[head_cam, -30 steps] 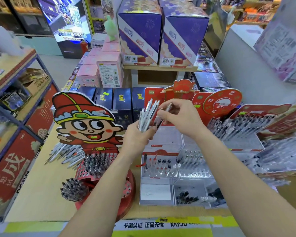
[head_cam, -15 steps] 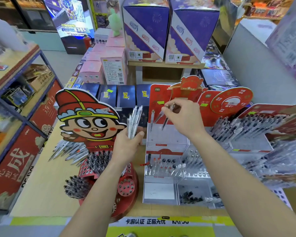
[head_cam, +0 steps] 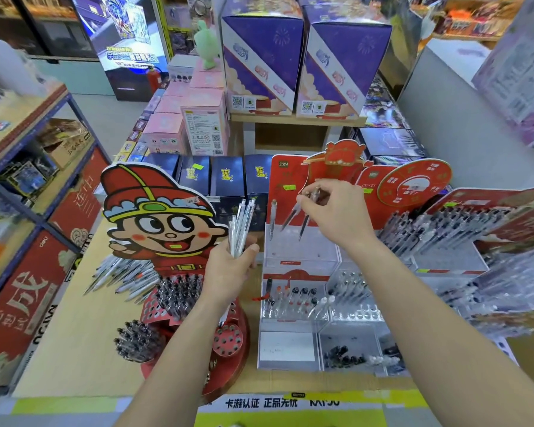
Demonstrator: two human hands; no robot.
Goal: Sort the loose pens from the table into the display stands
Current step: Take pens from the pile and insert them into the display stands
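Note:
My left hand [head_cam: 228, 272] grips a bundle of clear pens [head_cam: 241, 227], held upright in front of the cartoon-figure red stand [head_cam: 158, 217]. My right hand [head_cam: 336, 214] pinches two pens [head_cam: 299, 215] by their tops; their tips hang down over the top tier of the clear acrylic stand [head_cam: 299, 251]. One pen [head_cam: 272, 218] stands alone in that tier, left of the held pair. Lower tiers of the acrylic stand hold several pens [head_cam: 293, 298].
The red round stand has pen clusters [head_cam: 179, 291] and a fan of pens [head_cam: 121, 275] at its left. A red rack full of pens [head_cam: 444, 223] stands at right. Dark blue boxes [head_cam: 225, 177] line up behind. A shelf unit [head_cam: 28, 167] stands at left.
My left hand with the bundle has dropped and moved left, away from my right hand. My right hand has carried two pens down over the acrylic stand's top tier.

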